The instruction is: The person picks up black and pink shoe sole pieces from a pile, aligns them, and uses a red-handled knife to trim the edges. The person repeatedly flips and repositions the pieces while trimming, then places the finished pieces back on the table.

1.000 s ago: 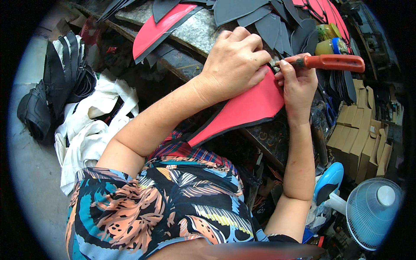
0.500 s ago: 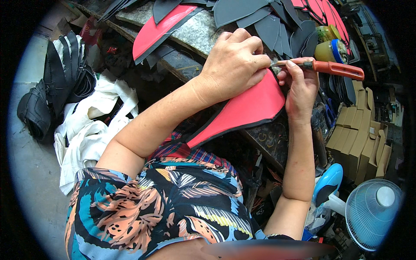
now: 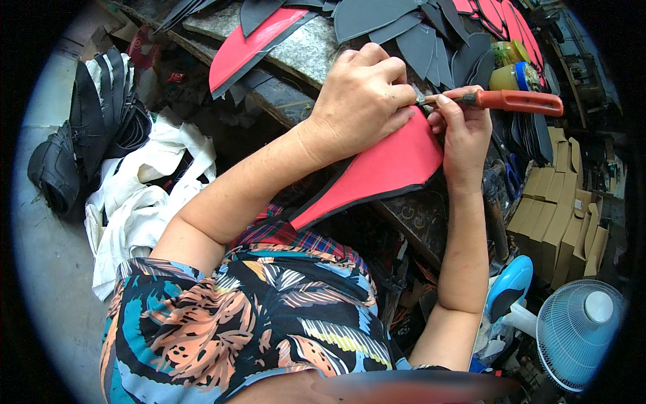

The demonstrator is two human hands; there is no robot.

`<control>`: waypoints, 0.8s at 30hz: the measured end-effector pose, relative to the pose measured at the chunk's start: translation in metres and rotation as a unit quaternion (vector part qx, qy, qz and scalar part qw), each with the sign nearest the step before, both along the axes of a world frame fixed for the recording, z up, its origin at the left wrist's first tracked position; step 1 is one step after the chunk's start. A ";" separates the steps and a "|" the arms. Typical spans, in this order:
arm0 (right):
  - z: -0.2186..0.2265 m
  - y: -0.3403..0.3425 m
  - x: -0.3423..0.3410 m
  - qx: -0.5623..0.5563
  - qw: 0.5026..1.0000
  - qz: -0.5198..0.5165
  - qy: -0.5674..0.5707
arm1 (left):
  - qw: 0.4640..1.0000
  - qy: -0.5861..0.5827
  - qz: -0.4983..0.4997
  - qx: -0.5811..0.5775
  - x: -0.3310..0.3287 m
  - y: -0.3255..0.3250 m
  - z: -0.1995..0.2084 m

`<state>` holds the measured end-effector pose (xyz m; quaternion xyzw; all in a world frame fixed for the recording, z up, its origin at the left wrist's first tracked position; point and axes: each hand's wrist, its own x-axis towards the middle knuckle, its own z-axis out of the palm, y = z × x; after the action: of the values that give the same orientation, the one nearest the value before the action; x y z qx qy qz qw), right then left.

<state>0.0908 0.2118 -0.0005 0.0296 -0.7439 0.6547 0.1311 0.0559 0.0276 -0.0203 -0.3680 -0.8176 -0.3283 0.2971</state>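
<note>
My left hand [image 3: 369, 97] is closed on the upper edge of a red, leaf-shaped panel [image 3: 390, 161] with a black border. The panel's narrow end points down toward my lap. In my right hand [image 3: 463, 135], thumb and fingers pinch a screwdriver-like tool [image 3: 521, 101] by its metal shaft. Its chunky red handle sticks out to the right. The tool's tip lies right by my left fingertips at the panel's top edge; the fingers partly hide the contact there.
Dark grey cut pieces [image 3: 377, 19] and another red panel [image 3: 245, 50] lie on the worn bench beyond my hands. Jars [image 3: 515, 77] stand at the right. Cardboard boxes [image 3: 548, 202] and a fan [image 3: 582, 333] are on my right; white cloth [image 3: 134, 195] and black rolls [image 3: 57, 168] on my left.
The red-handled tool and my right hand have shifted slightly up and left. My left hand keeps its hold on the panel, which stays nearly in place.
</note>
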 end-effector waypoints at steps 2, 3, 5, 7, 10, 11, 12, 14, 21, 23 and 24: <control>0.001 0.002 -0.001 -0.050 0.999 -0.006 -0.011 | 1.000 0.002 -0.012 0.007 -0.001 0.000 0.000; 0.001 0.002 -0.001 -0.069 0.998 -0.008 -0.010 | 1.000 0.008 -0.013 0.003 -0.002 0.000 -0.001; 0.001 0.002 -0.001 -0.090 0.995 -0.022 -0.022 | 1.000 0.003 -0.016 0.007 -0.002 0.001 -0.001; 0.001 0.002 0.000 -0.059 0.998 -0.001 -0.014 | 1.000 0.000 -0.015 0.005 -0.002 0.001 -0.002; 0.001 -0.001 0.002 -0.002 1.000 0.010 -0.003 | 1.000 -0.007 -0.011 0.007 -0.002 0.001 -0.002; 0.000 -0.002 0.002 0.010 1.000 0.020 0.005 | 1.000 -0.011 -0.007 0.011 -0.001 0.002 -0.001; 0.000 -0.003 0.002 0.032 0.999 0.013 0.007 | 1.000 -0.015 0.000 0.009 -0.001 0.002 -0.001; 0.000 -0.005 0.002 0.061 0.998 0.008 0.012 | 0.998 -0.011 0.047 0.037 0.002 0.001 0.000; 0.004 -0.001 0.001 -0.014 1.000 0.015 -0.013 | 1.000 0.011 -0.010 0.005 -0.001 -0.003 0.001; 0.005 0.000 0.000 -0.062 0.998 0.011 -0.019 | 1.000 0.013 -0.011 -0.001 -0.001 -0.002 0.001; 0.005 0.001 0.000 -0.063 0.998 0.012 -0.019 | 1.000 0.014 -0.012 -0.004 -0.001 -0.002 0.000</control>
<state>0.0909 0.2128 0.0049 0.0176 -0.7032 0.7022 0.1103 0.0546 0.0258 -0.0200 -0.3834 -0.8103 -0.3235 0.3029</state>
